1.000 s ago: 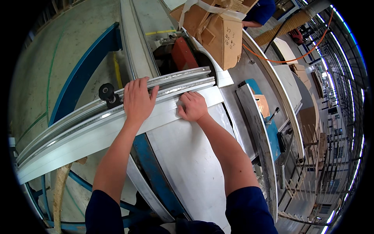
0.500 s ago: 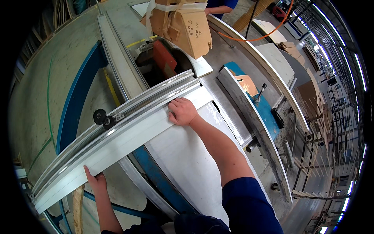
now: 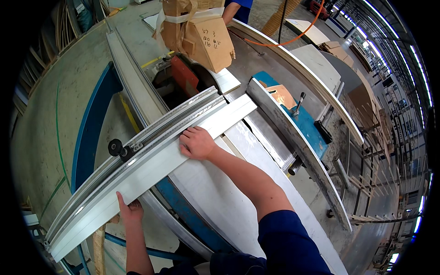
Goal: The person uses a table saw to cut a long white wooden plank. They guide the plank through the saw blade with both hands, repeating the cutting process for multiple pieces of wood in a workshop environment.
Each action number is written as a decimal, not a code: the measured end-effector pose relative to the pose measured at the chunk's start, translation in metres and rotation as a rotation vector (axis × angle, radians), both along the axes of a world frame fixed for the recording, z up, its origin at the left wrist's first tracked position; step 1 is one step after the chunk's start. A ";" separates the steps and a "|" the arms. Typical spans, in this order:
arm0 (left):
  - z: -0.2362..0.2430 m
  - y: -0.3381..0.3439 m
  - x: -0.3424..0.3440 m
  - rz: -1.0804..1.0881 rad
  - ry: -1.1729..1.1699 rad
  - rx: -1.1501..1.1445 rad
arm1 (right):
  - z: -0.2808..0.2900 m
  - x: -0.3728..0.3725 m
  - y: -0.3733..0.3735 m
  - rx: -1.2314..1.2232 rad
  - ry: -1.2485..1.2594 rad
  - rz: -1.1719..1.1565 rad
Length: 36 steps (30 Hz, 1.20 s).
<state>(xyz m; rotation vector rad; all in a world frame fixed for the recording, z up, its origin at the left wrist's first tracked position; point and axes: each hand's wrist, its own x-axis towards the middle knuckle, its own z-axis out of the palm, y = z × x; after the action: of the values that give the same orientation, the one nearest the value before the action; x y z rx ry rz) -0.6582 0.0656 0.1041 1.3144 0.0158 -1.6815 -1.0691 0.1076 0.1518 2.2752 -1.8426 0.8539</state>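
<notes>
A long white board (image 3: 229,117) lies diagonally along an aluminium fence (image 3: 100,192) with a black knob (image 3: 115,147), over a pale machine table (image 3: 213,195). My right hand (image 3: 197,143) rests on the board beside the fence, its fingers curled over the fence-side edge. Lower left, my left hand (image 3: 129,210) grips the near edge of the same board, thumb on top and fingers partly hidden underneath. The board's far end reaches toward a grey metal rail (image 3: 302,151).
Beyond the fence are a red guard (image 3: 183,74), a taped cardboard bundle (image 3: 211,39) and another person's arm (image 3: 231,10). A blue curved beam (image 3: 91,119) is at left; a teal plate (image 3: 310,130) with a lever (image 3: 300,103) is at right, under an orange hose (image 3: 284,44).
My left hand has left the top of the board near my right hand and now grips farther down-left. The board's far end has shifted toward the grey rail, and the view has moved.
</notes>
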 end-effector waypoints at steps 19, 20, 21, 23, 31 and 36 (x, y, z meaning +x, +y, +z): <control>0.021 0.016 -0.049 -0.078 -0.049 -0.031 | -0.006 -0.033 0.000 -0.025 0.063 0.038; 0.026 0.017 -0.053 -0.071 -0.060 -0.029 | -0.007 -0.034 -0.001 -0.037 0.061 0.046; 0.031 0.018 -0.057 -0.065 -0.072 -0.026 | -0.006 -0.034 -0.001 -0.047 0.059 0.054; 0.035 0.020 -0.058 -0.073 -0.079 -0.033 | -0.007 -0.034 -0.002 -0.061 0.051 0.063; 0.056 0.059 -0.056 -0.621 -1.058 -0.675 | -0.008 -0.037 -0.003 -0.105 -0.009 0.044; 0.118 -0.042 -0.216 -0.620 -1.332 -1.518 | -0.014 -0.043 -0.011 -0.119 -0.023 0.035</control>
<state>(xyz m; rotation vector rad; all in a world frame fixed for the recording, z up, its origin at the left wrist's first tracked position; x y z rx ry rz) -0.8746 0.0241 0.2221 0.8692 -2.1006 -0.4324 -1.1118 0.0969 0.1377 2.2410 -1.7164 0.9706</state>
